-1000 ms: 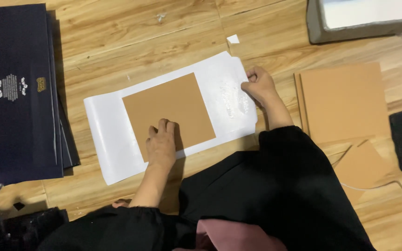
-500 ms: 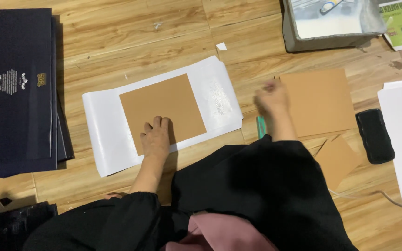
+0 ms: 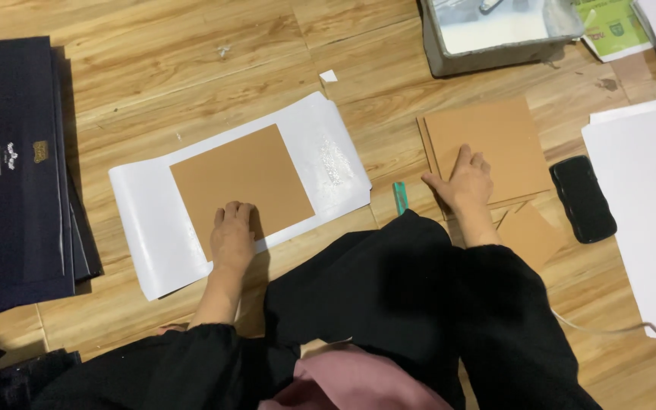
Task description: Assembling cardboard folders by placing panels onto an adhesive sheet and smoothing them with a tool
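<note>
My left hand (image 3: 232, 236) presses flat on the near edge of a brown cardboard square (image 3: 243, 178) that lies on a glossy white sheet (image 3: 146, 228) on the wooden floor. My right hand (image 3: 464, 182) rests with spread fingers on the near left corner of a stack of brown cardboard squares (image 3: 487, 140) to the right. A small teal tool (image 3: 399, 197) lies on the floor just left of that hand. Neither hand grips anything.
A stack of dark blue printed sheets (image 3: 13, 167) lies at the left. A grey tray (image 3: 495, 30) sits at the top right, a black oblong object (image 3: 582, 199) and white sheets (image 3: 647, 205) at the right. My black-clothed knees fill the bottom.
My right hand left the white sheet's right edge, swung to the right and settled on the cardboard stack. My left hand stayed on the brown square. The view shifted to the right.
</note>
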